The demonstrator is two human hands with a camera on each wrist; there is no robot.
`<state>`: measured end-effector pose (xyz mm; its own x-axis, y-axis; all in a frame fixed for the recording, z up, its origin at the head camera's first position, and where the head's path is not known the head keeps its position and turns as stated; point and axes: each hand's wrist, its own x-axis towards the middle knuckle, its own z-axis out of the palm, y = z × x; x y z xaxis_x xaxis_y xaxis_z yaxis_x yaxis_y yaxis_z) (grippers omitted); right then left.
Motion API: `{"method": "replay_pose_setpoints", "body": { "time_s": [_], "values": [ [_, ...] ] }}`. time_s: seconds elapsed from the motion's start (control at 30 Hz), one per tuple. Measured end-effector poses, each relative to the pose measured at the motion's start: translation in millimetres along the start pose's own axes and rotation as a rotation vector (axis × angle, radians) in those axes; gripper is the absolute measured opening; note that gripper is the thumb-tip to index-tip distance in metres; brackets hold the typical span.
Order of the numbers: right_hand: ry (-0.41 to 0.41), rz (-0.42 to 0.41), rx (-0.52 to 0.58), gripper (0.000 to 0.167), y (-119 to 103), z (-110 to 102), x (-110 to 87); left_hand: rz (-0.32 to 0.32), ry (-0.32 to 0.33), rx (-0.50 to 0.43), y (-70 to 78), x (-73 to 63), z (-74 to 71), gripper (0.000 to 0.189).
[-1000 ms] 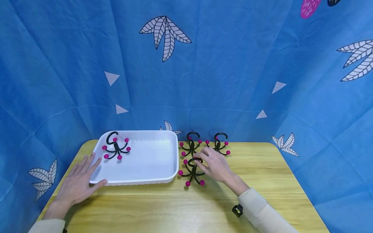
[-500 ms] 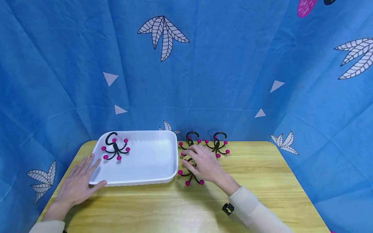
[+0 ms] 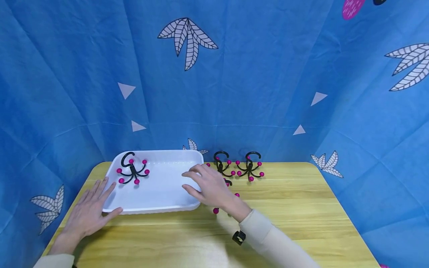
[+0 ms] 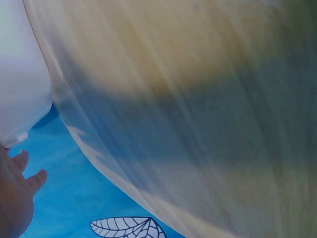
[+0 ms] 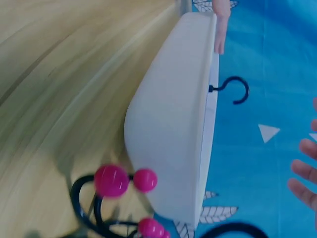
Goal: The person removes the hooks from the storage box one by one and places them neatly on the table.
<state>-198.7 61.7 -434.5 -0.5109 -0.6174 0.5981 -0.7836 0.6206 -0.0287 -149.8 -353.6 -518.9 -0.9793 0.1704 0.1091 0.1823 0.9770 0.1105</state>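
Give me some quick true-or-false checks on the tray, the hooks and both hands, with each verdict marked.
1. One hook is in the tray. True.
2. That hook is near the tray's right end. False: it is near the left end.
3. The left hand is at the tray's left end. True.
4. No hook shows in the grasp of the right hand. True.
5. Every hook is fully visible in the head view. False: the right hand hides much of the front hook.
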Motion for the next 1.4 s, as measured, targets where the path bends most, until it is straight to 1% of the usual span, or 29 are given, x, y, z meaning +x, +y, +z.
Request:
{"method": "replay_pose_setpoints", "body": {
  "time_s": [0.17,0.33,0.53,0.7,0.77,0.9,1.0,1.2,1.4],
  "values": [
    [-0.006,-0.014,-0.013,0.032,-11.2,11.0,12.7,0.008,0.014,-0.006,0.9,-0.1,1.6,0.103],
    [-0.024,-0.016,0.0,0.032,-21.0,19.8,26.5,0.01,0.015,-0.006,1.1,0.3,1.7,0.103],
    [-0.109,0.025,0.009,0.035,-31.8,29.8,46.5,0.01,0.002,0.002,-0.2,2.2,2.1,0.103],
    [-0.183,0.077,0.043,0.037,-41.1,39.9,65.5,0.012,0.011,0.008,-1.6,2.8,2.2,0.104],
    [-0.201,0.088,0.065,0.038,-44.4,45.2,72.5,0.011,0.013,0.003,-1.8,2.5,2.7,0.104],
    [-0.222,0.096,0.073,0.038,-48.8,57.3,83.8,0.012,0.018,-0.013,-0.4,1.8,4.5,0.103],
    [-0.25,0.106,0.06,0.039,-49.8,67.9,92.6,0.013,0.02,-0.021,-0.7,2.0,4.7,0.103],
    [-0.35,0.113,0.006,0.045,-48.1,87.4,108.2,0.012,0.008,-0.009,-1.9,1.7,3.9,0.104],
    [-0.399,0.105,-0.038,0.044,-49.1,98.8,121.3,0.019,0.018,0.0,-2.6,1.0,3.5,0.103]
  ]
}}
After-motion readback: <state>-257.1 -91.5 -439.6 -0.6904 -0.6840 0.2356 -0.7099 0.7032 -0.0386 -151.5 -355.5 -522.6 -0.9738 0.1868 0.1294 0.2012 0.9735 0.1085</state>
